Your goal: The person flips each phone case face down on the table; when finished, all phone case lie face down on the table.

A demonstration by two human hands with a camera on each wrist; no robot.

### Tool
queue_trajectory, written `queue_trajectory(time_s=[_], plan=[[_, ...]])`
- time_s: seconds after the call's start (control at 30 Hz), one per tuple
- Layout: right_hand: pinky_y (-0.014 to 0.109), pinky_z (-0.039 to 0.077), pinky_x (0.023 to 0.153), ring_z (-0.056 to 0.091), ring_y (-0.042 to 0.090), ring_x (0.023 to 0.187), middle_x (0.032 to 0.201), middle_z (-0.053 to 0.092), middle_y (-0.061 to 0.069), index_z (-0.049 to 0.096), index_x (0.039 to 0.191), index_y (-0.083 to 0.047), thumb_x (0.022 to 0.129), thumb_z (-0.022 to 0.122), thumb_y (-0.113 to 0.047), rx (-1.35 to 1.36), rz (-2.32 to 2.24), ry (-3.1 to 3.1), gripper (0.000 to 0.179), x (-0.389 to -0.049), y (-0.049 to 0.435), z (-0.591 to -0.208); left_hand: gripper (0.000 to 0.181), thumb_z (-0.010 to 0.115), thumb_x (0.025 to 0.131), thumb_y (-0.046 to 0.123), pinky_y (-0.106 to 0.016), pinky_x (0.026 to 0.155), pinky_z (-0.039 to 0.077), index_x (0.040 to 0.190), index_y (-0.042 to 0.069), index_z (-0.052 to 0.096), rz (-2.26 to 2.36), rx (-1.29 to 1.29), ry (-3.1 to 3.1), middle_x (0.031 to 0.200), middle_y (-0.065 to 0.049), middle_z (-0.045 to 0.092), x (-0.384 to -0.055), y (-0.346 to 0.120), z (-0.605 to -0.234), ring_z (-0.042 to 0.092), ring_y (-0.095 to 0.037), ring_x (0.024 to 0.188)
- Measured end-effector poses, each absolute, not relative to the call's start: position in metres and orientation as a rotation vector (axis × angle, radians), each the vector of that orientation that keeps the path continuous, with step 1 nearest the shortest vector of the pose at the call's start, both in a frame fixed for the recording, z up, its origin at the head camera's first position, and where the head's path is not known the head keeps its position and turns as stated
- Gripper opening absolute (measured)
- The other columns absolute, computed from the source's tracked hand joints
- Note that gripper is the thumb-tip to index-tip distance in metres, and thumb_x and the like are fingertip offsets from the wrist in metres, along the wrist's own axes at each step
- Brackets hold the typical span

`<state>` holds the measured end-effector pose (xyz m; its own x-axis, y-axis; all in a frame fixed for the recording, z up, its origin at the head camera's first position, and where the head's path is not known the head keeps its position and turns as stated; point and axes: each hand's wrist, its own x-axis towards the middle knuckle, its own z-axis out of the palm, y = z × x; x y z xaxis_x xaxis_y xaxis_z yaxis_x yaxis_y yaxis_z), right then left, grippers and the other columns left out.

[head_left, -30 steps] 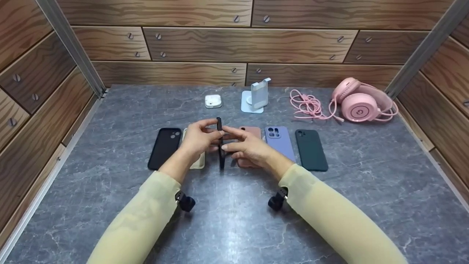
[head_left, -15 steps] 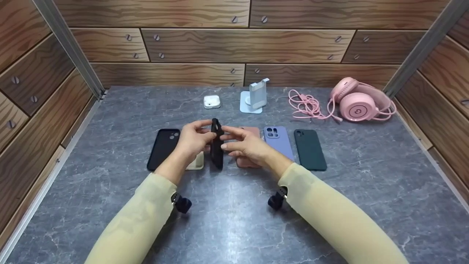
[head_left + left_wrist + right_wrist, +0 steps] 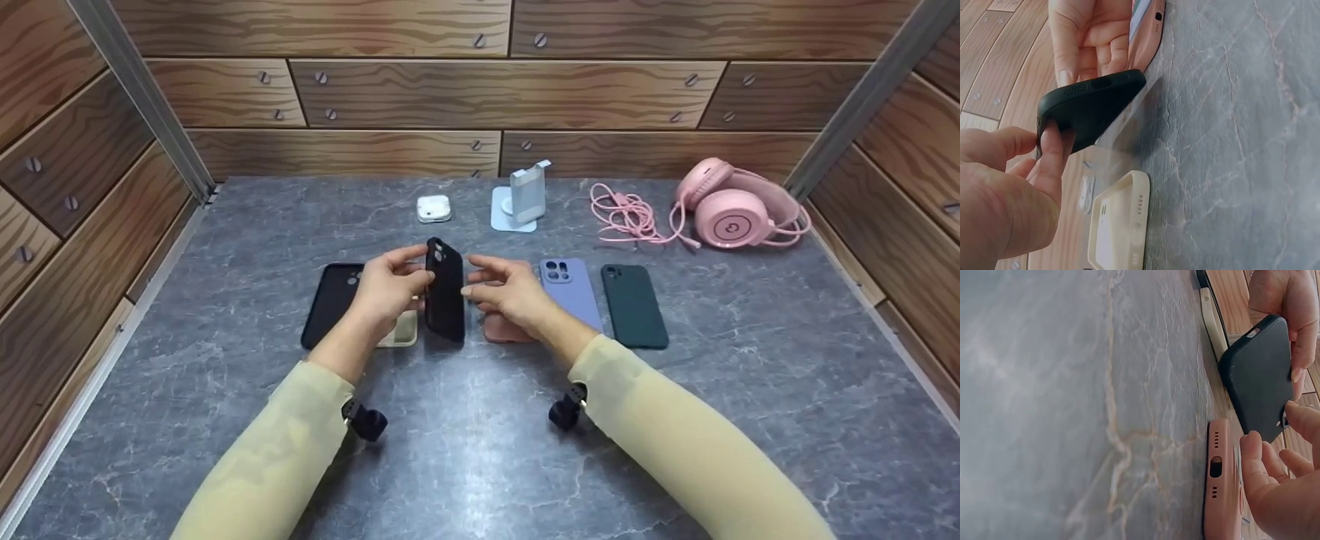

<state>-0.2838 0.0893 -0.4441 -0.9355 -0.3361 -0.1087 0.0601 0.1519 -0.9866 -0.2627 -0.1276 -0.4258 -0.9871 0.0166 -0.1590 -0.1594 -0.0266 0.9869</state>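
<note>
A black phone case (image 3: 447,300) stands nearly on edge above the table, its camera cutout at the far end. My left hand (image 3: 384,291) pinches its left long side, with fingers inside the hollow face in the left wrist view. Facing its outer back is my right hand (image 3: 514,291), fingers parted and loosely bent, thumb tip right at the case's edge. Under the left hand lies a cream case (image 3: 405,330), partly hidden, and a second black case (image 3: 324,311) is beside it. The right hand covers much of a pink case (image 3: 501,328).
Right of the hands lie a lavender case (image 3: 574,296) and a dark green case (image 3: 637,307). Behind stand a white earphone box (image 3: 433,208), a pale blue folding stand (image 3: 529,196) and pink headphones (image 3: 735,217) with a coiled cable (image 3: 628,217). Wood-patterned walls enclose the table.
The black case has turned from edge-on to show its broad outer back toward the right. My left hand has shifted slightly left, and the right hand's fingers have come away from the case.
</note>
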Motion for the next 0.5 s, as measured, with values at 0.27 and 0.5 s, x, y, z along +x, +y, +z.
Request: queue_trajectory(time_s=[0.27, 0.5], plan=[[0.031, 0.061, 0.071, 0.071, 0.020, 0.089, 0.118, 0.072, 0.018, 0.046, 0.160, -0.005, 0.092, 0.082, -0.004, -0.266, -1.846, 2.163, 0.077, -0.2852, 0.0902, -0.4432, 0.053, 0.063, 0.101, -0.005, -0.036, 0.072, 0.063, 0.153, 0.007, 0.057, 2.243, -0.088, 2.013, 0.127, -0.020, 0.069, -0.2602, -0.1294, -0.4234, 0.073, -0.024, 0.098], [0.031, 0.060, 0.065, 0.070, 0.020, 0.078, 0.104, 0.073, 0.014, 0.041, 0.162, -0.005, 0.092, 0.080, 0.001, -0.278, -1.863, 2.117, 0.081, -0.2869, 0.0917, -0.4423, 0.054, 0.061, 0.101, -0.007, -0.035, 0.072, 0.063, 0.154, 0.005, 0.056, 2.246, -0.056, 2.012, 0.126, -0.020, 0.070, -0.2590, -0.1291, -0.4269, 0.074, -0.023, 0.095]])
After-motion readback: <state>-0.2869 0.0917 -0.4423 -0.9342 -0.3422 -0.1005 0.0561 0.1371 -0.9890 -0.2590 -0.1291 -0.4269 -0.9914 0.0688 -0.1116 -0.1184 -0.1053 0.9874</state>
